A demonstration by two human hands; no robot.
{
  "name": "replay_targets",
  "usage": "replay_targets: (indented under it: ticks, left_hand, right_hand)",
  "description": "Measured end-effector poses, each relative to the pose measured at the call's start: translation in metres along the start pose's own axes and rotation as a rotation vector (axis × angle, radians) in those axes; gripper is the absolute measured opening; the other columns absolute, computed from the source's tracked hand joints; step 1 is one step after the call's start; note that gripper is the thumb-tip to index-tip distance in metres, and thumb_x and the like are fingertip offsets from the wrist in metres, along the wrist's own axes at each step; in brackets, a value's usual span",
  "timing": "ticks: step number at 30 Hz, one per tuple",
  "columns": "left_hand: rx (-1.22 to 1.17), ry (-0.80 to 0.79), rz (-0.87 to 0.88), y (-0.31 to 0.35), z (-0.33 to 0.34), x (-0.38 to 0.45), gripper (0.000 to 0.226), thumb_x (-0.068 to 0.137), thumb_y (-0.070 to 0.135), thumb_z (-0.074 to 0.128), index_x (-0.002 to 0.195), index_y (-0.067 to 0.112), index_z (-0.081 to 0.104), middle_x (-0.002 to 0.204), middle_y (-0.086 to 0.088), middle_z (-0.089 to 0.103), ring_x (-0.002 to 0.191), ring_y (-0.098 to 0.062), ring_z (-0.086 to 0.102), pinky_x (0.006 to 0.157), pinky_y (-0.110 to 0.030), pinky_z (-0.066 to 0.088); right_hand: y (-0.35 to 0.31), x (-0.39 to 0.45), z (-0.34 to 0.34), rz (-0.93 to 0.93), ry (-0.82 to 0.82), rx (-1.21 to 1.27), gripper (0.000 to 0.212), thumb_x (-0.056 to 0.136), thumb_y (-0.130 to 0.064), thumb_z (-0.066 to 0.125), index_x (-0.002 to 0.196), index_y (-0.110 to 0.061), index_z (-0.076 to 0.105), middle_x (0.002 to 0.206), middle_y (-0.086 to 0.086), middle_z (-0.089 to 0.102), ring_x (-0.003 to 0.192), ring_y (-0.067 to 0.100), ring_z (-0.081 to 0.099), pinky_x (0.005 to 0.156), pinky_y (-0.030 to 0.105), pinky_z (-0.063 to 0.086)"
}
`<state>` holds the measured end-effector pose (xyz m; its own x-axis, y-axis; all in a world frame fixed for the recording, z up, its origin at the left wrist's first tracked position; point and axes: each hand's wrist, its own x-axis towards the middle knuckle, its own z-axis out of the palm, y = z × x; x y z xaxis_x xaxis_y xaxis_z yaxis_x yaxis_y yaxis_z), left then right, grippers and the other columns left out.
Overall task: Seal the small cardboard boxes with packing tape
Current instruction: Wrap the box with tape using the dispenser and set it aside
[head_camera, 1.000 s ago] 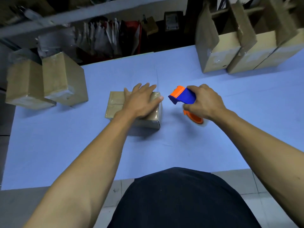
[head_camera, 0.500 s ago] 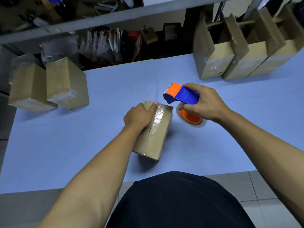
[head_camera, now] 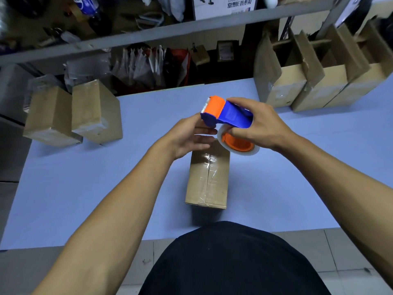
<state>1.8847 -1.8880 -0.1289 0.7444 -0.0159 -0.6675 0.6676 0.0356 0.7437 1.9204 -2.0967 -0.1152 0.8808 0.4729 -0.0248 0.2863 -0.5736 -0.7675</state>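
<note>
From the head camera, looking down over my own arms: my right hand point(head_camera: 261, 124) has its fingers curled round the blue handle of the tape dispenser point(head_camera: 228, 116), holding it up off the table with its orange head pointing away to the left. The clear tape roll point(head_camera: 240, 145) on its orange hub hangs beneath my right palm. My left hand point(head_camera: 189, 137) is raised just under the dispenser's head, its fingers straight and loosely spread and reaching towards the head; whether the fingertips touch it I cannot tell. It grips nothing that I can make out.

The small cardboard box point(head_camera: 207, 177) lies on the pale blue table point(head_camera: 85, 188) directly below both hands, long side running towards me, with a strip of glossy tape down its top seam. My left hand and the tape roll hide its far end.

Well off to the left, two taped boxes point(head_camera: 74, 116) stand side by side near the table's far edge. At the far right stands a row of open boxes point(head_camera: 314, 81) with their flaps upright, touching one another. Behind the table, a shelf point(head_camera: 170, 33) crosses the view, and below it hang crowded bags point(head_camera: 148, 64). My black shirt point(head_camera: 229, 262) fills the bottom of the view, covering the table's near edge in the middle.
</note>
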Motion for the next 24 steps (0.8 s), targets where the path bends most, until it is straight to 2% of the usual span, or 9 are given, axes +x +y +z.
replay_targets:
  ticks: [6, 9, 11, 13, 15, 19, 22, 24]
  left_hand:
    - [-0.268, 0.064, 0.019, 0.005, -0.011, -0.003, 0.037, 0.104, 0.040, 0.041, 0.100, 0.010, 0.063, 0.101, -0.011, 0.069, 0.086, -0.026, 0.070, 0.071, -0.039, 0.058]
    - [-0.196, 0.043, 0.088, 0.006, -0.018, -0.003, 0.034, 0.102, 0.041, 0.050, 0.103, 0.010, 0.066, 0.095, -0.008, 0.072, 0.086, -0.022, 0.072, 0.073, -0.038, 0.060]
    - [-0.140, 0.055, 0.133, 0.005, -0.020, -0.001, 0.027, 0.100, 0.032, 0.058, 0.108, 0.009, 0.067, 0.096, -0.009, 0.071, 0.085, -0.020, 0.071, 0.073, -0.035, 0.060]
    - [-0.100, 0.069, 0.156, 0.005, -0.022, -0.001, 0.016, 0.099, 0.021, 0.060, 0.104, 0.008, 0.068, 0.093, -0.010, 0.070, 0.081, -0.018, 0.068, 0.071, -0.032, 0.059]
    - [-0.046, 0.070, 0.154, 0.006, -0.022, -0.001, 0.012, 0.098, 0.015, 0.060, 0.100, 0.007, 0.069, 0.089, -0.010, 0.071, 0.077, -0.018, 0.068, 0.071, -0.033, 0.059]
    - [0.064, 0.115, 0.149, 0.011, -0.017, 0.003, 0.014, 0.096, 0.016, 0.061, 0.096, 0.006, 0.071, 0.091, -0.012, 0.071, 0.075, -0.019, 0.068, 0.075, -0.035, 0.061]
    - [0.060, 0.155, 0.154, 0.011, -0.014, 0.007, 0.016, 0.094, 0.022, 0.068, 0.094, 0.007, 0.072, 0.084, -0.010, 0.070, 0.070, -0.017, 0.066, 0.074, -0.035, 0.062]
    - [0.078, 0.180, 0.162, 0.007, -0.015, 0.010, 0.010, 0.093, 0.018, 0.068, 0.093, 0.008, 0.070, 0.079, -0.009, 0.068, 0.064, -0.013, 0.062, 0.074, -0.034, 0.062]
  right_hand:
    - [-0.001, 0.003, 0.005, -0.034, -0.023, -0.029, 0.071, 0.069, -0.035, 0.069, 0.138, -0.024, 0.055, 0.125, -0.002, 0.064, 0.111, 0.015, 0.058, 0.098, 0.036, 0.049]
    - [0.000, 0.004, 0.006, -0.035, -0.027, -0.035, 0.072, 0.069, -0.037, 0.069, 0.139, -0.023, 0.054, 0.125, -0.001, 0.063, 0.111, 0.016, 0.058, 0.098, 0.035, 0.049]
    - [0.000, 0.005, 0.006, -0.037, -0.038, -0.048, 0.073, 0.070, -0.036, 0.070, 0.140, -0.022, 0.054, 0.127, 0.000, 0.063, 0.112, 0.015, 0.058, 0.098, 0.033, 0.048]
    - [0.001, 0.006, 0.005, -0.041, -0.052, -0.084, 0.072, 0.073, -0.033, 0.073, 0.141, -0.022, 0.053, 0.127, 0.001, 0.062, 0.113, 0.017, 0.057, 0.098, 0.035, 0.048]
    - [0.002, 0.007, 0.004, -0.042, -0.051, -0.125, 0.072, 0.072, -0.038, 0.070, 0.141, -0.023, 0.052, 0.127, 0.001, 0.062, 0.113, 0.019, 0.057, 0.097, 0.037, 0.048]
    - [0.002, 0.008, 0.003, -0.049, -0.057, -0.209, 0.075, 0.071, -0.048, 0.062, 0.141, -0.025, 0.051, 0.127, 0.003, 0.062, 0.111, 0.022, 0.058, 0.094, 0.042, 0.050]
    - [0.002, 0.012, 0.003, -0.051, -0.068, -0.263, 0.077, 0.071, -0.055, 0.058, 0.142, -0.028, 0.047, 0.128, 0.001, 0.061, 0.111, 0.023, 0.057, 0.092, 0.043, 0.051]
    - [0.002, 0.014, 0.002, -0.074, -0.094, -0.346, 0.077, 0.070, -0.059, 0.055, 0.142, -0.032, 0.044, 0.125, 0.000, 0.061, 0.108, 0.023, 0.057, 0.088, 0.044, 0.052]
